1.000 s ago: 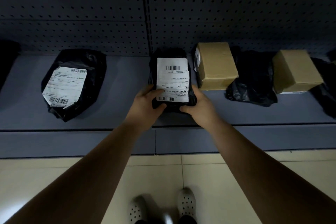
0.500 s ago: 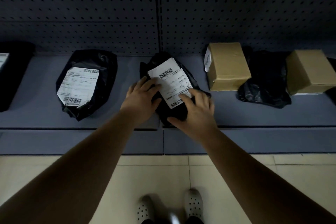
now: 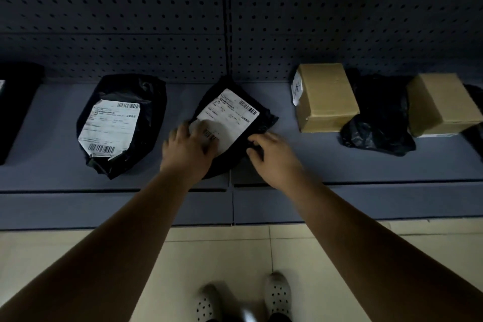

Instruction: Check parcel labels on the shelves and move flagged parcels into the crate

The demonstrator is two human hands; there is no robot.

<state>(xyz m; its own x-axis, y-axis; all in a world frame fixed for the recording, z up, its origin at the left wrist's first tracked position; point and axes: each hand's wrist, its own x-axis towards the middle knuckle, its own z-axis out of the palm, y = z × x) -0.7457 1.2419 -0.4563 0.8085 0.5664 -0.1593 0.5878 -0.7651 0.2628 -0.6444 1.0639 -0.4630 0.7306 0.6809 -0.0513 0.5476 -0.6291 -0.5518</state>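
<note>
Obs: parcel (image 3: 261, 123) (black bag, white label (image 3: 230, 115)) lies flat on the shelf (image 3: 326, 165), between the two hands and just ahead of both.

Left hand (image 3: 187, 150): fingers spread fairly straight, resting on the label's near-left corner and covering part of the barcode there. It holds nothing. Some motion blur.

Right hand (image 3: 271, 157): fingers bent, tips at the bag's near-right edge. Cannot tell whether they pinch the film or only touch it.

Key relation: the parcel's long axis runs on the diagonal, from under the left hand away to the far right, so its near corner points back between the wrists. Both hands are in contact and neither is clearly nearer. Judgement: a lift would want the hands on opposite long sides, across that diagonal.

Surroundings: a second bag (image 3: 120, 123), label up, lies left of the left hand. A box (image 3: 326, 97) stands beyond the right hand to its right. The two are well apart.

Crate: not in view. Label print is too small to read, so flagged or not is unknown
</note>
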